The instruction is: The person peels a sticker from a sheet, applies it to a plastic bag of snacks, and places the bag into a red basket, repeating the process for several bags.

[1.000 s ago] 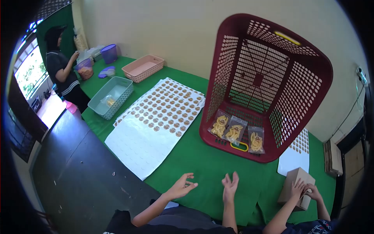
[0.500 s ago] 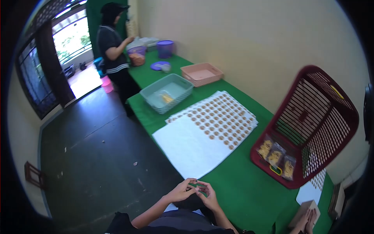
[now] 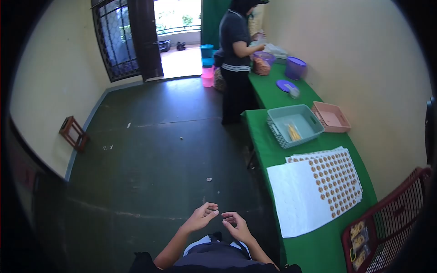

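Readable text: none | round labels on white sheets: print too small to read

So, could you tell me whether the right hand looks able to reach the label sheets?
Probably yes: the right hand looks empty, and nothing visible stands between it and the label sheets.

Open to passage: air above the floor beside the surface and over the flat sheets. Obstructing: red crate near; teal basket and pink basket beyond; farther off, person.
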Tool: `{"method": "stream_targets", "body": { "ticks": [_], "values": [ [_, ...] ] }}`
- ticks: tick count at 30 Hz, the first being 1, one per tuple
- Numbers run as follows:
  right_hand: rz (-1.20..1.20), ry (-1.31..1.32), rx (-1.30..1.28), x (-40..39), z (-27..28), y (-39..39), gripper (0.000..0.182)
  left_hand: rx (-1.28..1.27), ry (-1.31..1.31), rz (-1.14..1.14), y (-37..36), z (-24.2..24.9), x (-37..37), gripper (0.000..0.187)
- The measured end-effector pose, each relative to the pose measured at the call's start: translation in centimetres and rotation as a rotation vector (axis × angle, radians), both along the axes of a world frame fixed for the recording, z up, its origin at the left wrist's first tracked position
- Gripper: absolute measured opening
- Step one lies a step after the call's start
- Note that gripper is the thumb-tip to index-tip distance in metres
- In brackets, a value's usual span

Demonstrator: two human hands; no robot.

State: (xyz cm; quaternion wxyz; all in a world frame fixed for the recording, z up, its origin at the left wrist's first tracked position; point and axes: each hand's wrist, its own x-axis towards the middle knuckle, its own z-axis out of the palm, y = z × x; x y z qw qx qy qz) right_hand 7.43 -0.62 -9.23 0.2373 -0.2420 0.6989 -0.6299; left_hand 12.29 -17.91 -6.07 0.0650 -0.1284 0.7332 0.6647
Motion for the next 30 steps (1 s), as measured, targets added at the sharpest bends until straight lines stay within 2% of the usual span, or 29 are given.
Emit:
{"method": "stream_targets", "body": {
  "ticks": [5, 11, 16, 24, 28, 30],
  "values": [
    [0.224, 0.061, 0.078, -1.5, -0.3, -3.6, 0.03, 0.028, -0.033, 0.117, -2.2, -0.5, 0.2, 0.038],
    [0.318, 0.039, 0.094, -6.5, -1.2, -6.0, 0.032, 0.047, -0.03, 0.182, -3.8, -1.4, -2.0, 0.038],
    [0.315, 0.09, 0.103, -13.5, -0.9, -8.7, 0.029, 0.024, -0.064, 0.236, -6.1, -2.0, -7.1, 0.039],
    [0.265, 0.193, 0.082, -25.2, 2.7, -11.0, 0.028, 0.007, 0.045, 0.243, -9.1, 2.4, -19.4, 0.036],
    [0.191, 0.21, 0.104, -30.0, 2.3, -10.1, 0.028, -0.012, 0.083, 0.211, -9.7, 1.5, -24.2, 0.036],
    [0.142, 0.206, 0.105, -31.5, 2.4, -9.5, 0.028, 0.106, 0.1, 0.163, -9.8, 0.8, -26.1, 0.035]
  ]
}}
